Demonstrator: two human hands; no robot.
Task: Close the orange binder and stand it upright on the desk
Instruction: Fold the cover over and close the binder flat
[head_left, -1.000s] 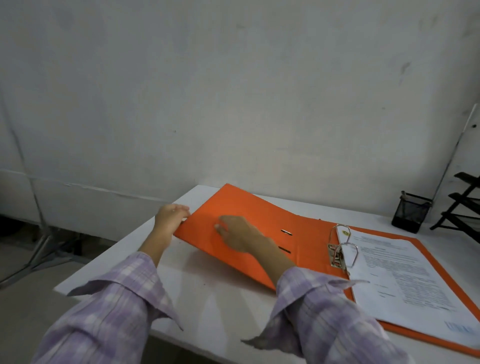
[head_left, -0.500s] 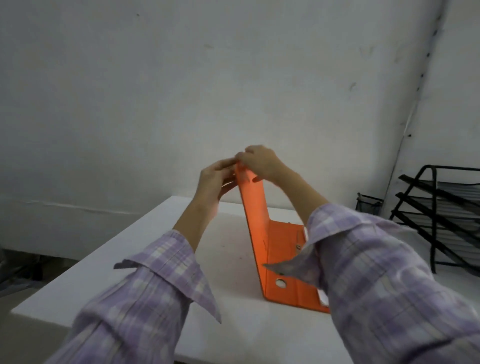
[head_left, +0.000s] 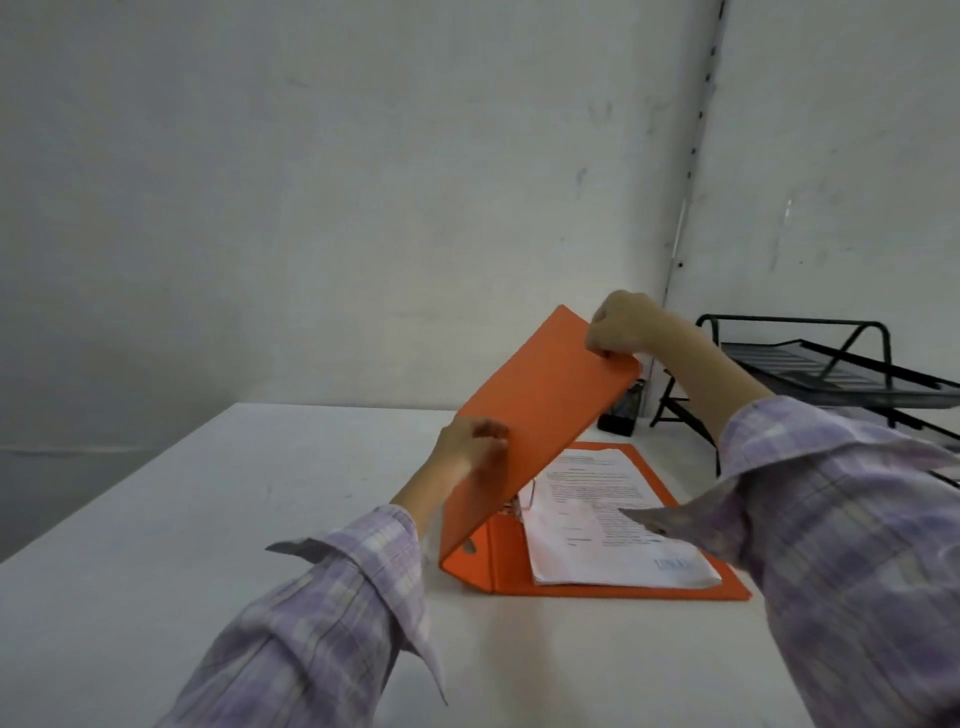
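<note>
The orange binder lies on the white desk with its back cover flat and its front cover tilted over the printed white sheets inside. My right hand grips the cover's raised top edge. My left hand rests flat against the outside of the cover, lower down near the spine. The metal rings show just under the cover's lower edge.
A black wire paper tray rack stands at the back right of the desk. A small black mesh cup sits behind the binder near the wall. The desk's left edge runs diagonally at the left.
The front cover was lifted from flat on the left, stood upright, and now tips rightward over the pages. My left hand slid down the cover's outside; my right stays on the top edge.
</note>
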